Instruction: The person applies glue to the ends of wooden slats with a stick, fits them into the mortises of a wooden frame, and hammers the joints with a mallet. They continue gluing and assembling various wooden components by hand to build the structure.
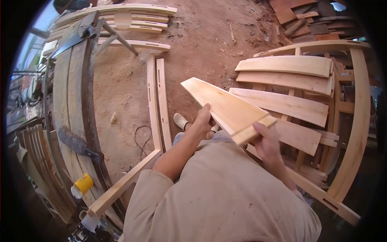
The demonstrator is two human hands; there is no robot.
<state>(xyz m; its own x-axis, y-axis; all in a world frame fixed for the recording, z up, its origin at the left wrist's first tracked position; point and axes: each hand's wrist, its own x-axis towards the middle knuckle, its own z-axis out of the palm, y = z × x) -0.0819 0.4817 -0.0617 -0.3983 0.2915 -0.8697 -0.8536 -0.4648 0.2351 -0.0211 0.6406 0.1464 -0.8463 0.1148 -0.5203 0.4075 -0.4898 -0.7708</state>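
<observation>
A pale wooden board (221,105) with a stepped, tenon-like end is held tilted in front of my body. My left hand (204,117) grips its left long edge, thumb on top. My right hand (266,141) is closed round the near, stepped end, with the thumb on the upper face; the other fingers are partly hidden beneath. Just right of the held board, several similar boards (282,105) rest spaced out on a wooden frame (356,121).
A long workbench (72,97) on the left bears a handsaw (68,45), a dark tool (78,145) and a yellow cup-like object (84,184). Slotted rails (152,92) lie on the dirt floor ahead. More slotted pieces (139,22) are stacked at the top left; scrap wood (314,24) lies top right.
</observation>
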